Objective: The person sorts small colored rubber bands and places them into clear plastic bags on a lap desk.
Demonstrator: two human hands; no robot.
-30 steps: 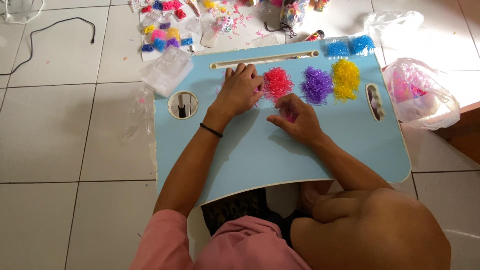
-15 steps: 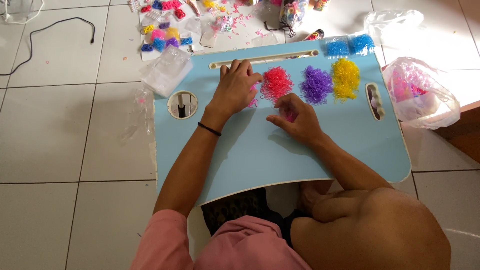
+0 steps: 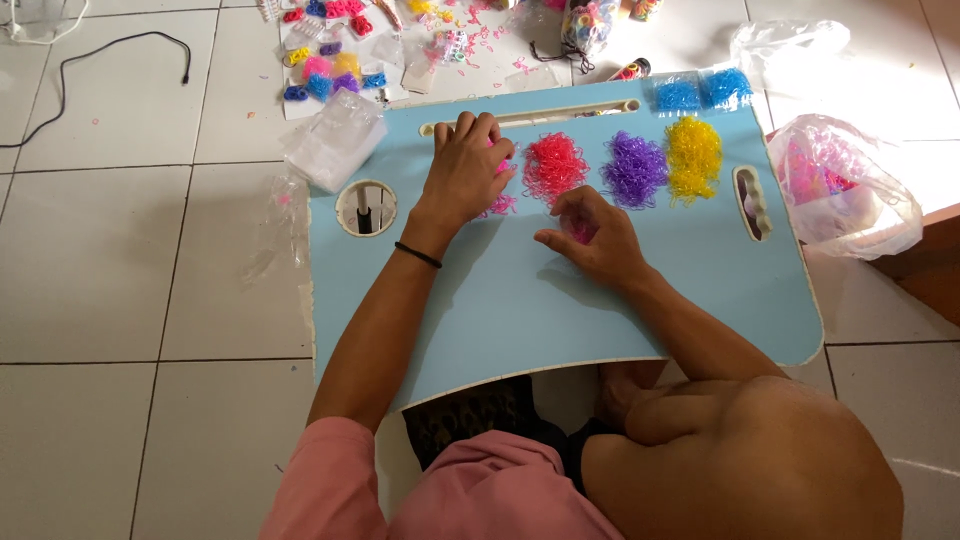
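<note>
A light blue lap table (image 3: 520,310) stands on the tiled floor in front of me. Along its far side lie heaps of tiny rubber bands: red (image 3: 553,165), purple (image 3: 633,168) and yellow (image 3: 693,157). My left hand (image 3: 463,172) rests palm down with curled fingers on a pink heap (image 3: 497,205), most of which it hides. My right hand (image 3: 592,240) sits just below the red heap, its fingertips pinched on a few pink bands (image 3: 578,232). A black band circles my left wrist (image 3: 417,255).
Two small packets of blue bands (image 3: 703,92) lie at the table's far right corner. A round hole (image 3: 365,207) is at its left, a handle slot (image 3: 751,203) at its right. Clear bags (image 3: 335,140), a bag of pink bands (image 3: 840,185), scattered packets (image 3: 335,60) and a black cable (image 3: 110,50) lie on the floor.
My left hand has slid slightly toward the table's far edge over the pink heap. My right hand has stayed nearly in place.
</note>
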